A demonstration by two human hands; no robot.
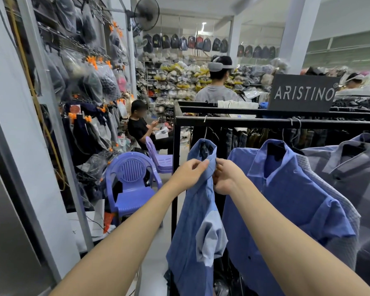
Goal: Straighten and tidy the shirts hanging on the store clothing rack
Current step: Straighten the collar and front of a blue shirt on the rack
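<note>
At the black rack (244, 121), both hands pinching blue shirt (198, 212) collar, left hand (189, 173), right hand (225, 177)

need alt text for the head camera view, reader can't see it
A person's left hand and right hand pinch the collar of a blue shirt hanging at the left end of a black clothing rack, with more blue and grey shirts beside it to the right. Behind are purple plastic chairs, an ARISTINO sign and two other people.
</note>
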